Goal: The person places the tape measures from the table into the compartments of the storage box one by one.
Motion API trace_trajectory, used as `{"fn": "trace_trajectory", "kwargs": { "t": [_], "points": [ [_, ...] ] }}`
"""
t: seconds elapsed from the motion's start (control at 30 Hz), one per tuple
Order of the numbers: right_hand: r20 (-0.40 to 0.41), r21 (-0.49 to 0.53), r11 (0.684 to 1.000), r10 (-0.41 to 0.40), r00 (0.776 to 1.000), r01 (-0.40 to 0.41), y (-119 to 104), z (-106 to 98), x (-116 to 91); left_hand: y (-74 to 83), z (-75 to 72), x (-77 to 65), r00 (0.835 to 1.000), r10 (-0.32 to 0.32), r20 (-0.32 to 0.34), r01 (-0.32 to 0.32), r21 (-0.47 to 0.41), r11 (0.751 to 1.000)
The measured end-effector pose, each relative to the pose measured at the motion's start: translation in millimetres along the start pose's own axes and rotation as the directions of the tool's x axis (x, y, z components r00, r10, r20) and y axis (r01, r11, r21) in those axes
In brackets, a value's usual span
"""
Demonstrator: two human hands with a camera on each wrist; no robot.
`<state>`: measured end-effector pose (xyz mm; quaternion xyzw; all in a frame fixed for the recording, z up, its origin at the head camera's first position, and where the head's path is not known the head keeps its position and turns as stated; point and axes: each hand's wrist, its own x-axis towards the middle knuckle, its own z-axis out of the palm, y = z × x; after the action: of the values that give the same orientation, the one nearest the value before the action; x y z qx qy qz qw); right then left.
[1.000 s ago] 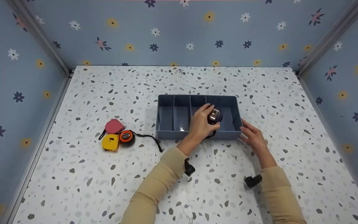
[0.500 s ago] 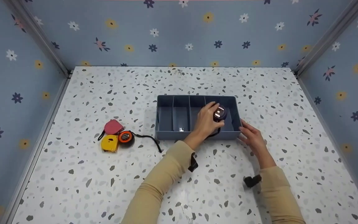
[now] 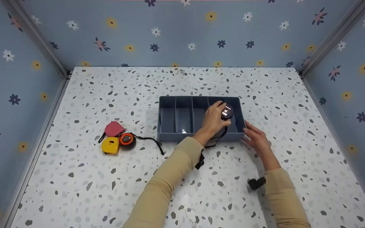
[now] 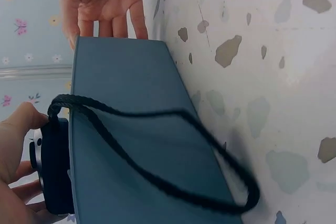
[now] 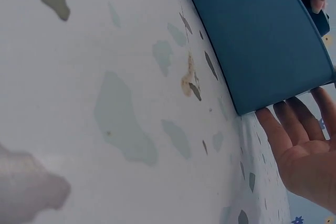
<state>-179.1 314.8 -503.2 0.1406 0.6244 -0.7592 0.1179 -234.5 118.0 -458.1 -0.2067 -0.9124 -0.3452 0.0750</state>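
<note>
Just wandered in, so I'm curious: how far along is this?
Done: nothing that I can see; the box's two leftmost compartments look empty, and a hand partly hides the others. In hand: the left hand holds a dark tape measure at the rightmost compartment, while the right hand touches the box's end. Probably left: the pink tape measure, yellow tape measure and orange-black tape measure on the table.

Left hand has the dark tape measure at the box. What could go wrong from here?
The strap hangs in a loop outside the box, so it might catch or stay outside. If the left hand loses its grip, the dark tape measure could drop hard into the box. If the right hand leaves the box's end, a bump might shift the box.
</note>
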Motion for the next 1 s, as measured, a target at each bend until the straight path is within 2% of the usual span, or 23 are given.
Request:
{"fn": "trace_trajectory", "kwargs": {
  "t": [0.4,0.77,1.0],
  "points": [
    [0.033,0.001,1.000,-0.028,0.999,0.028,1,-2,0,5.7,10.3,10.4,0.998,-0.022,0.066,0.018,0.065,0.998],
    [0.043,0.024,0.999,-0.032,0.999,0.031,1,-3,0,2.8,19.3,14.5,0.990,-0.099,0.099,0.091,0.088,0.992],
    [0.045,0.028,0.999,-0.027,0.999,0.026,1,-3,2,0.6,25.9,17.0,0.976,-0.157,0.150,0.139,0.127,0.982]
  ]
}}
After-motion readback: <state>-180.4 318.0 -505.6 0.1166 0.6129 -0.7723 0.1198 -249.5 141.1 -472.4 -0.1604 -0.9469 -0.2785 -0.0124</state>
